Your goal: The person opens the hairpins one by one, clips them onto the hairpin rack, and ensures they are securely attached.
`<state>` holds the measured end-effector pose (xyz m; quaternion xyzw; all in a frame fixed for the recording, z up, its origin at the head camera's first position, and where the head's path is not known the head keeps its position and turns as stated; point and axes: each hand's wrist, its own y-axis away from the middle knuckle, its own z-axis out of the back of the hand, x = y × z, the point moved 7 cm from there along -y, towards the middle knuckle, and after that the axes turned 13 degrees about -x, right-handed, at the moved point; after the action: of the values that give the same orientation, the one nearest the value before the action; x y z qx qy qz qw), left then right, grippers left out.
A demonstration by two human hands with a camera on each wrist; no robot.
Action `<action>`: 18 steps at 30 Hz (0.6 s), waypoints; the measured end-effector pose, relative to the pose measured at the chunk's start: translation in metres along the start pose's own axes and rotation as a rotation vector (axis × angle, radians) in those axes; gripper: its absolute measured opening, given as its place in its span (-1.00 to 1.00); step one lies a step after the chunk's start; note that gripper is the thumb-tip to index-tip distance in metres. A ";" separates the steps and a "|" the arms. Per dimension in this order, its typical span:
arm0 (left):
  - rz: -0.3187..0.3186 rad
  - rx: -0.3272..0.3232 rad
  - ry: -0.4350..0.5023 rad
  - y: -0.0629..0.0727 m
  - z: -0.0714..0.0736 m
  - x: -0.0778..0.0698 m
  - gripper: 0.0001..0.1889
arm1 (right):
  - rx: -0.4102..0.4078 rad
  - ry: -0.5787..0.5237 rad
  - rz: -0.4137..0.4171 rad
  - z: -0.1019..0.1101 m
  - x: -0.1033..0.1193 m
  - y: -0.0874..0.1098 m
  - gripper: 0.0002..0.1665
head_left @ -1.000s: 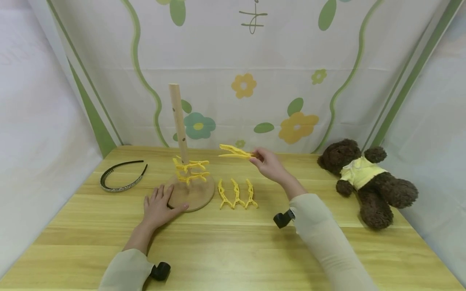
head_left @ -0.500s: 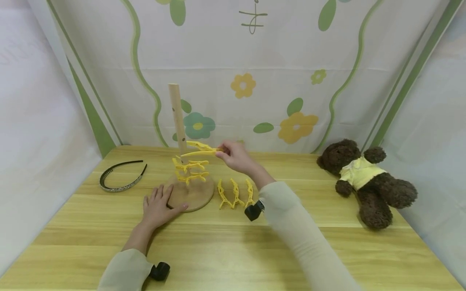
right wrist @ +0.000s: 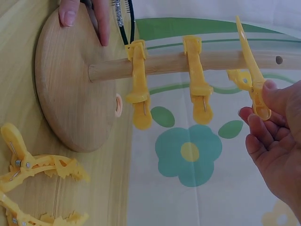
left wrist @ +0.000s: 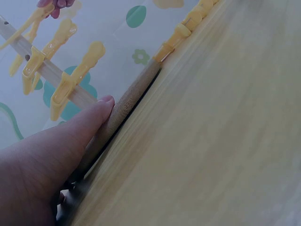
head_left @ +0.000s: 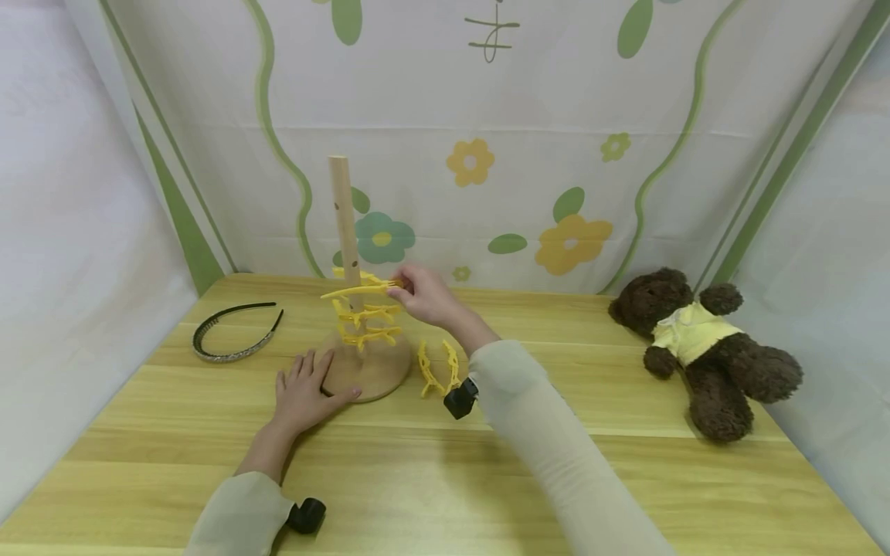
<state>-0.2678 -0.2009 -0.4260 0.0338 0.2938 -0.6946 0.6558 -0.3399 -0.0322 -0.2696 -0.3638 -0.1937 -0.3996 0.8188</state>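
Note:
A wooden post (head_left: 344, 205) rises from a round wooden base (head_left: 382, 373) on the table. Low on the post, two yellow hair clips sit clamped one above the other, the lower clip (right wrist: 139, 80) and the upper clip (right wrist: 196, 75). My right hand (head_left: 429, 297) pinches the handle end of another yellow hair clip (right wrist: 251, 59) above them, its two arms spread around the post. The left hand (head_left: 299, 398) lies at the base's left edge, thumb on the disc, fingers extended. More yellow hair clips (head_left: 429, 372) lie right of the base, partly hidden by my right wrist.
A black headband (head_left: 232, 357) with a glittery band lies at the table's left. On the right, a brown teddy bear (head_left: 695, 336) in a yellow top lies on its back. A flower-printed cloth (head_left: 570, 123) hangs behind the table.
My right hand has carried the hair clip leftward to the post, and the clip's arms now straddle it. The left hand has stayed on the base.

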 end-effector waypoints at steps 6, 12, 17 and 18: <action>0.000 0.008 -0.005 0.000 0.000 0.000 -0.04 | 0.006 -0.003 -0.008 -0.005 0.000 -0.002 -0.80; -0.003 0.008 -0.004 0.000 0.002 0.000 -0.04 | 0.020 -0.035 -0.002 -0.008 0.003 -0.001 -0.76; -0.009 0.009 -0.008 0.001 0.002 -0.002 -0.05 | 0.023 -0.064 -0.003 -0.007 0.005 0.003 -0.71; -0.011 0.010 -0.005 0.001 0.002 -0.002 -0.05 | 0.020 -0.064 0.000 -0.006 0.005 0.003 -0.71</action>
<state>-0.2662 -0.1999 -0.4237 0.0337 0.2890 -0.6996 0.6526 -0.3339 -0.0381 -0.2722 -0.3681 -0.2239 -0.3856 0.8159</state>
